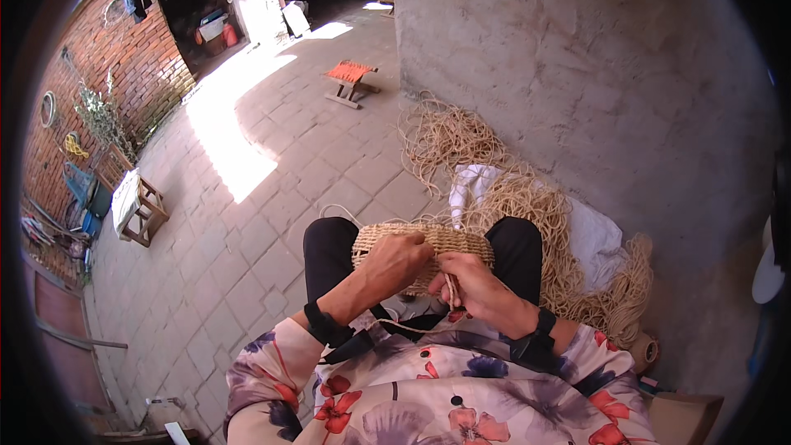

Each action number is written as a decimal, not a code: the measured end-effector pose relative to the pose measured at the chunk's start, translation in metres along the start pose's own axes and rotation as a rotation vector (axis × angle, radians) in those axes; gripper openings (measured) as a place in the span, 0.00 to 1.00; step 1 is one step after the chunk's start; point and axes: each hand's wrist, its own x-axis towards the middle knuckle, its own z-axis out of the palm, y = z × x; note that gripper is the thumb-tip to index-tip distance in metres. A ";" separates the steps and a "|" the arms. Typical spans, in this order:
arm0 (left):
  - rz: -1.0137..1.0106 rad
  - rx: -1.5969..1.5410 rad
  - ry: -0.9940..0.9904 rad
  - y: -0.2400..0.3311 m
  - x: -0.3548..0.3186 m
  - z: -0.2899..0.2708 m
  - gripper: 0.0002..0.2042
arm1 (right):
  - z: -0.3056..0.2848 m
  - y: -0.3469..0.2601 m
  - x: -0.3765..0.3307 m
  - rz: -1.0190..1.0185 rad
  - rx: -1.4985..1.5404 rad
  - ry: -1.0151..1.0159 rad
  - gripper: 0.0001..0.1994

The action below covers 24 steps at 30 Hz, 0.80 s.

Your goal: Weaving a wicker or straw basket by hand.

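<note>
A woven straw-coloured basket (467,241) rests on my lap between my dark-trousered knees. My left hand (399,259) is closed against its near side, knuckles up; whatever its fingertips pinch is hidden. Close beside it on the right, my right hand (476,282) has its fingers curled round a pale twisted cord (451,290). Part of the cord hangs below the hand and loops left across the front of my patterned shirt. The two hands nearly meet at the middle of the basket. Black straps circle both wrists.
Heaps of loose straw-coloured cord (527,206) lie right of my legs along a plastered wall (577,74), with white sacking (595,239) among them. A folding stool (350,72) with an orange seat stands ahead on the paving. At left, a wooden chair (147,222) stands near a brick wall (124,49).
</note>
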 end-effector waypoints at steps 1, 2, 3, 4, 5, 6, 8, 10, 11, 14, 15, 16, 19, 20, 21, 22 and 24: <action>-0.002 -0.001 0.003 0.000 0.001 -0.001 0.04 | 0.000 0.004 0.000 -0.014 0.133 -0.027 0.11; 0.002 0.021 -0.019 0.003 0.002 -0.004 0.03 | 0.000 0.007 -0.001 -0.016 0.130 -0.027 0.11; 0.005 0.043 -0.041 0.004 0.003 -0.005 0.03 | 0.001 0.009 -0.003 -0.035 0.200 -0.001 0.11; 0.004 0.042 -0.037 0.003 0.006 -0.004 0.03 | 0.002 0.010 -0.003 -0.054 0.271 0.025 0.11; 0.027 0.079 -0.055 0.002 0.007 -0.003 0.03 | 0.000 0.011 -0.002 -0.053 0.270 0.024 0.11; 0.051 0.116 -0.073 0.002 0.009 -0.002 0.04 | -0.003 0.011 -0.001 -0.049 0.265 0.015 0.12; 0.041 0.145 -0.091 0.005 0.012 -0.003 0.05 | -0.002 0.006 -0.003 -0.042 0.254 0.002 0.13; 0.024 0.176 -0.106 0.006 0.012 -0.001 0.06 | 0.005 -0.006 -0.014 -0.159 -0.425 0.068 0.11; 0.008 0.185 -0.081 0.004 0.009 0.001 0.06 | 0.008 -0.016 -0.020 -0.157 -0.434 0.050 0.11; -0.006 0.178 0.010 0.001 0.005 -0.010 0.06 | 0.004 -0.042 -0.029 -1.374 -1.451 0.532 0.11; -0.003 0.166 0.077 0.000 0.005 -0.019 0.06 | 0.001 -0.047 -0.026 -1.352 -1.278 0.466 0.12; -0.003 0.165 0.075 0.001 0.003 -0.031 0.06 | 0.000 -0.051 -0.023 -1.324 -1.105 0.397 0.13; -0.029 0.179 0.272 0.014 0.003 -0.079 0.05 | 0.018 -0.054 -0.006 -1.056 -0.786 0.157 0.11; -0.038 0.184 0.349 0.018 0.002 -0.094 0.07 | 0.026 -0.054 -0.001 -0.876 -0.643 -0.007 0.11; -0.056 0.195 0.426 0.021 -0.002 -0.103 0.08 | 0.041 -0.057 -0.005 -0.673 -0.472 -0.156 0.12; -0.065 0.200 0.427 0.021 -0.006 -0.106 0.08 | 0.046 -0.056 -0.006 -0.671 -0.472 -0.166 0.12; -0.085 0.107 0.500 0.023 -0.014 -0.108 0.08 | 0.052 -0.051 -0.008 -0.677 -0.394 -0.191 0.12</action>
